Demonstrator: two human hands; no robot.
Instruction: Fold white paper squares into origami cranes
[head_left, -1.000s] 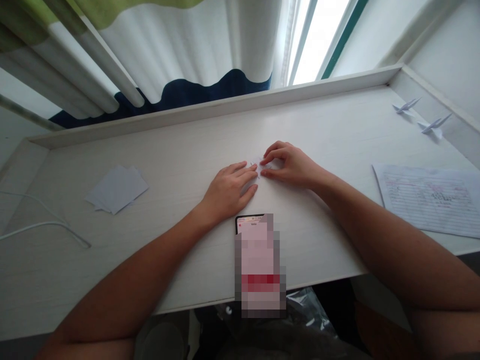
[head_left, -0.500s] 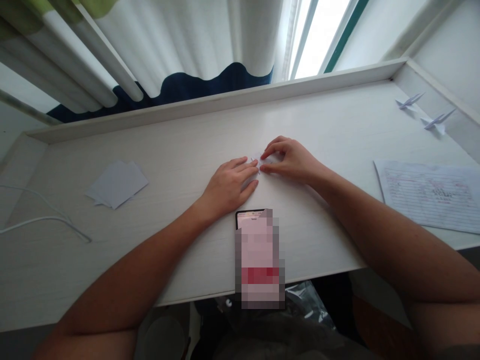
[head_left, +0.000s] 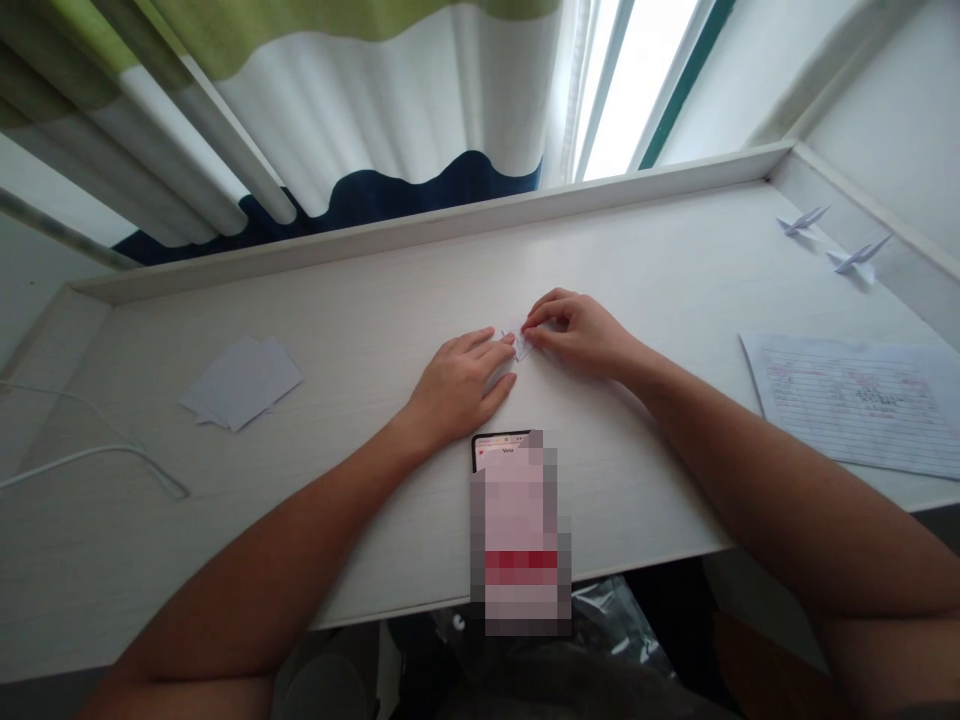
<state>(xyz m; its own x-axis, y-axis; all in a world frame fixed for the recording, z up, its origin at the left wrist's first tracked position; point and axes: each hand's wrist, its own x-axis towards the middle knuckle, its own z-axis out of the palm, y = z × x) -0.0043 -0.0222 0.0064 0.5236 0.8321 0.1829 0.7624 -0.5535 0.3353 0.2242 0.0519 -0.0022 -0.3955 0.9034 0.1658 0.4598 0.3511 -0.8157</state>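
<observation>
A small folded piece of white paper (head_left: 517, 346) lies on the white desk (head_left: 375, 320), partly covered by my fingers. From the left, my left hand (head_left: 461, 385) rests flat with fingers spread, its fingertips touching the paper's left side. On the other side my right hand (head_left: 581, 335) has thumb and fingers pinched at the paper's right edge. The exact folds are too small to make out.
White paper squares (head_left: 244, 385) lie stacked at left, near a white cable (head_left: 112, 450). A phone (head_left: 517, 530), its screen blurred, lies by the front edge. Two folded paper cranes (head_left: 859, 260) and lined written sheets (head_left: 855, 400) are at right. A raised rim (head_left: 450, 225) borders the back.
My right thumb and fingers have closed together on the paper's edge. My left hand stays in place. The whole view has shifted slightly, with the desk lower in the picture.
</observation>
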